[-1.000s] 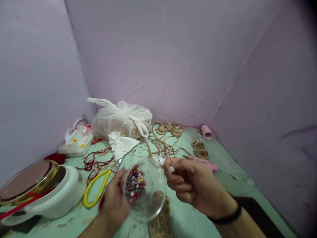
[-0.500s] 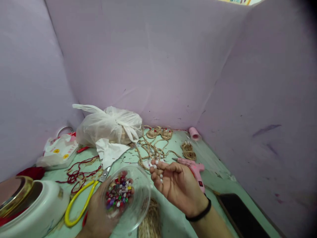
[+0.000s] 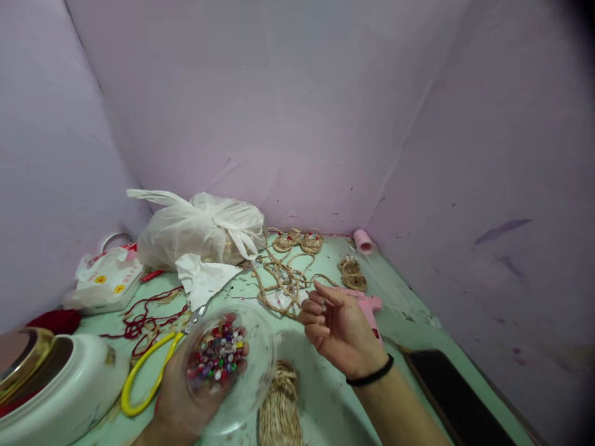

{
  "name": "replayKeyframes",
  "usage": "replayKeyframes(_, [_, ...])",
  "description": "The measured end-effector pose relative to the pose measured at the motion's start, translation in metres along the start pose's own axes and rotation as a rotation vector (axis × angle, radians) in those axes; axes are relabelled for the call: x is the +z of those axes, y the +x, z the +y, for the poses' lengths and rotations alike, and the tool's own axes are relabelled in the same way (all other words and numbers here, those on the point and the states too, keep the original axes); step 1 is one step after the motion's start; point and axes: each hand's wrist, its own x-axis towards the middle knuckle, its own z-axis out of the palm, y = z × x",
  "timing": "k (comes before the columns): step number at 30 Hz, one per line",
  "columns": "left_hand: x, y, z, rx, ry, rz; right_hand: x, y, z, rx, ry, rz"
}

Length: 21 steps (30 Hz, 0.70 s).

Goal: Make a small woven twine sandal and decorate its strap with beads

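Observation:
My left hand [image 3: 174, 402] cups a clear round plastic container [image 3: 230, 365] from below; several coloured beads [image 3: 217, 358] lie in it. My right hand [image 3: 339, 328] hovers palm up to the right of the container, fingers curled loosely, with what looks like a small white bead [image 3: 324, 308] at the fingertips. A black band sits on that wrist. Jute cord [image 3: 283, 282] lies tangled just beyond the right hand, and a coiled jute piece [image 3: 279, 409] lies below the container. A pink glue gun [image 3: 369, 310] is partly hidden behind the right hand.
Yellow-handled scissors [image 3: 144, 378] lie left of the container, beside red thread [image 3: 144, 319]. A white pot with a gold-rimmed lid [image 3: 51, 378] stands at the near left. A tied white plastic bag [image 3: 199, 229], a printed packet [image 3: 105, 282], a pink spool [image 3: 363, 241] and a dark phone [image 3: 446, 396] surround the spot. Lilac walls enclose the green table [image 3: 404, 322].
My right hand has moved away from the container rim, turned palm up, then curled its fingers. The container has shifted left and down in view as the head turned.

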Motion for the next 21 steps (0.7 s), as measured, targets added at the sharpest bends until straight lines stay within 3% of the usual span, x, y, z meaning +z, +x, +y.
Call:
replayKeyframes(4, [0.002,0.000,0.003,0.060,0.106,-0.011,-0.006,0.002,-0.004,-0.119,-0.456,0.071])
replayKeyframes(10, [-0.007,0.004,0.002,0.096,0.144,-0.096,-0.024,0.002,-0.012,-0.121,-0.909,0.202])
replayKeyframes(16, [-0.005,0.003,0.000,0.070,0.116,0.015,-0.037,-0.014,-0.044,-0.175,-1.366,0.369])
replayKeyframes(21, [-0.005,0.003,0.000,0.086,0.112,0.020,-0.045,-0.008,-0.035,-0.214,-1.646,0.490])
